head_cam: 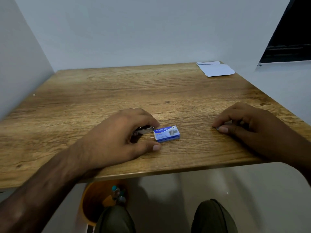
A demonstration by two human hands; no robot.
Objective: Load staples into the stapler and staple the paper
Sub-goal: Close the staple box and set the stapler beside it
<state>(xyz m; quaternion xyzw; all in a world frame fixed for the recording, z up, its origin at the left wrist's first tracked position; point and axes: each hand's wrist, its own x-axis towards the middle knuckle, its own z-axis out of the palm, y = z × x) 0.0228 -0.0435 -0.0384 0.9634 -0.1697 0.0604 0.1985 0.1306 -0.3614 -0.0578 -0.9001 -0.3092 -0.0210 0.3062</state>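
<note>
On the wood-grain tabletop lies a small blue staple box, its lid printed with the white word "kangaro" beside a picture of staples; the finer print under the brand is too small to read. The left hand is cupped over the metal stapler, fingers curled round it, thumb stretched out along the tabletop just below the box, and the stapler's shiny end pokes out touching the box's left edge. The right hand, well apart to the right, has its thumb and fingertips drawn together on something small and pale, hard to make out. A loose staple lies between box and right hand. White paper sits at the far right corner.
</note>
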